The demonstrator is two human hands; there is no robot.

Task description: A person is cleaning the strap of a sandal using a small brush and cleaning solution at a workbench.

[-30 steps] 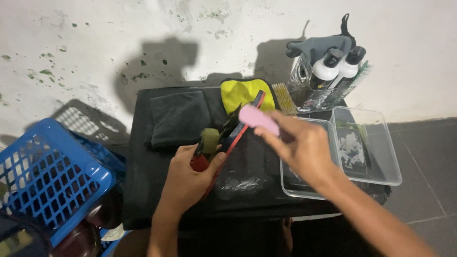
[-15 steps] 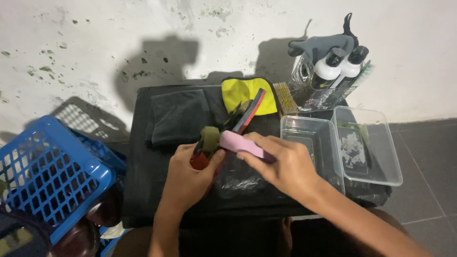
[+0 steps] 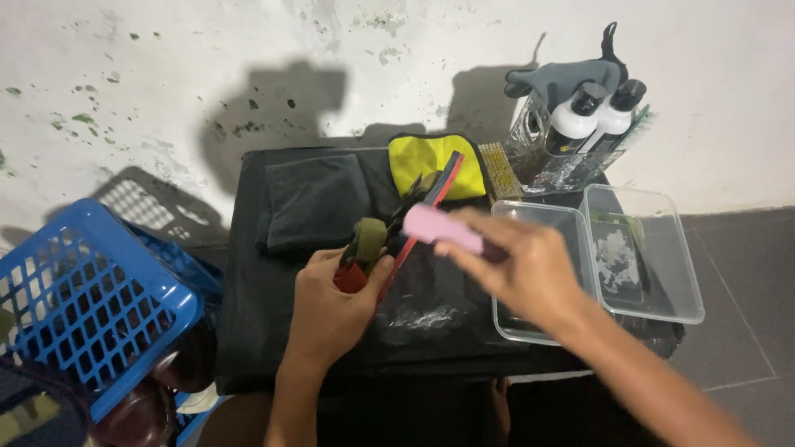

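On the black-draped table (image 3: 273, 331), viewed from above:

Left hand (image 3: 331, 310): fingers curled and closed around the lower end of a shoe, gripping it at the red heel part; wrist comes up from the bottom edge.
Shoe (image 3: 397, 223): dark, with a red sole edge and an olive-green patch near the grip; it lies tilted, toe pointing up and right toward the yellow cloth, at mid-table.
Right hand (image 3: 517, 269): fingers wrapped about the dark handle of a pink brush; arm enters from the lower right. Hand is blurred.
Pink brush (image 3: 439, 228): pale pink block, held level, touching or just above the shoe's side; contact cannot be told.
Dark cloth (image 3: 315, 199): folded, grey-black, left of the shoe.
Yellow cloth (image 3: 431, 161): black-edged, at the table's back, under the shoe's toe.
Bristle brush (image 3: 499, 170): tan, just right of the yellow cloth.
Clear trays (image 3: 662, 273): two plastic containers side by side at the right; the right hand overlaps the nearer one.
Bottles (image 3: 592, 120): two white with black caps, back right corner, with a grey glove (image 3: 563, 74) draped above them.
Blue basket (image 3: 91, 306): plastic lattice, on the floor to the left.
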